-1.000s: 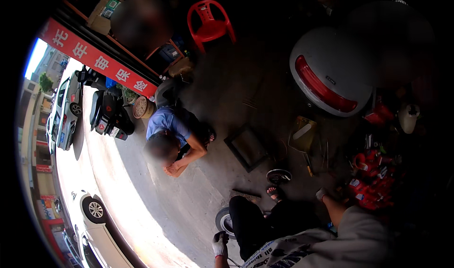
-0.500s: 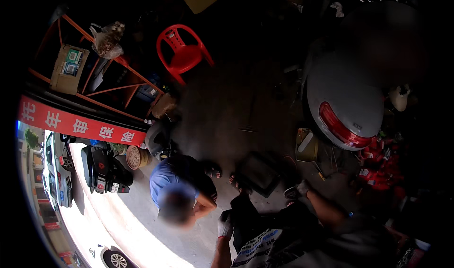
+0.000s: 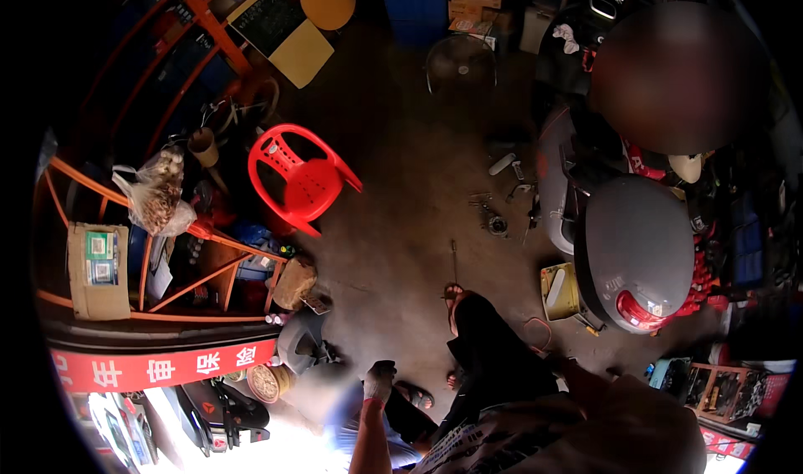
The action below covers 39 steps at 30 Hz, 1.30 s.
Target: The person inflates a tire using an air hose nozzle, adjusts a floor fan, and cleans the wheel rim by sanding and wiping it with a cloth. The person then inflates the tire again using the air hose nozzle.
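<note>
My left hand [image 3: 378, 378], in a pale glove with a dark end, hangs left of my dark-trousered legs, fingers curled; what they hold, if anything, is unclear. My right hand [image 3: 554, 363] is low beside my right leg, its fingers hidden. Near it are a red cord [image 3: 544, 330] and a yellow tub [image 3: 559, 282] with a pale item inside. A long thin tool [image 3: 454, 261] lies beyond my sandalled foot [image 3: 453, 298]. A person in blue [image 3: 339, 428] is blurred behind my left arm.
A red plastic chair [image 3: 309, 190] stands ahead-left, beside orange shelving [image 3: 180, 298]. On the right is a grey scooter body [image 3: 631, 236] with a red light. Loose metal parts [image 3: 496, 223] lie on the floor. Blue crates [image 3: 410, 6] stand at the back; scooters [image 3: 213, 415] at lower left.
The view has swung from the bright doorway into the workshop, so the chair and shelves sit farther left. I have stepped forward, and the person in blue has slipped to the bottom edge.
</note>
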{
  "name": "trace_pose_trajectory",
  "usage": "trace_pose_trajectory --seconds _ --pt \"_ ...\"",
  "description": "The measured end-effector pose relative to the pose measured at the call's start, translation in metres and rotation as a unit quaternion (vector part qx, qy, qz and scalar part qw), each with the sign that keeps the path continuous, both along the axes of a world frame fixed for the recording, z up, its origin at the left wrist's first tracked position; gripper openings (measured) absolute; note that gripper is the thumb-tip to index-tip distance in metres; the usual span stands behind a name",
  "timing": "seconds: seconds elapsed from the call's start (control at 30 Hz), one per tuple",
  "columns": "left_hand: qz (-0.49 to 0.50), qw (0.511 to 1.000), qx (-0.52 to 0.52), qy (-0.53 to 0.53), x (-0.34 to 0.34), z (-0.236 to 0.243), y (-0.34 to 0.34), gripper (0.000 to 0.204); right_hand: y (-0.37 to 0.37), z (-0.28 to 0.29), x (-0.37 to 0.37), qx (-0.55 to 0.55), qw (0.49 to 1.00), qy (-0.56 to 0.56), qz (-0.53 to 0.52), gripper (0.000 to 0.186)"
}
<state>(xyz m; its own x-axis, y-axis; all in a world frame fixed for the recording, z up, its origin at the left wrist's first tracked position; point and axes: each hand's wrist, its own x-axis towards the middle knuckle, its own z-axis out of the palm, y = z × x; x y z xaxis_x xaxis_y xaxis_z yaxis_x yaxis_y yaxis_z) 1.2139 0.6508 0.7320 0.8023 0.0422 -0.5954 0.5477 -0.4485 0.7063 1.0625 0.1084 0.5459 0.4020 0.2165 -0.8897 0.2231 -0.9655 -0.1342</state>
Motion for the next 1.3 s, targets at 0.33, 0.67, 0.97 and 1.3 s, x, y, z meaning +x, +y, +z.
trace_pose_trajectory --seconds 0.33,0.67,0.97,1.3 --pt "0.243 0.953 -0.153 0.097 0.216 -0.016 0.07 0.019 0.095 -0.016 0.41 0.274 0.593 -0.011 -0.758 0.012" --pt "0.133 0.961 -0.102 0.218 0.428 -0.055 0.077 0.016 0.093 0.064 0.745 0.349 0.846 -0.373 -0.15 0.022" --pt "-0.161 0.967 0.007 0.198 0.778 -0.101 0.042 0.02 -0.024 -0.037 0.718 -0.083 0.966 -0.097 -0.224 0.023" --pt "-0.269 0.959 0.061 -0.064 1.355 -0.04 -0.117 0.02 0.05 0.107 0.887 0.191 0.256 -0.046 -0.946 0.014"
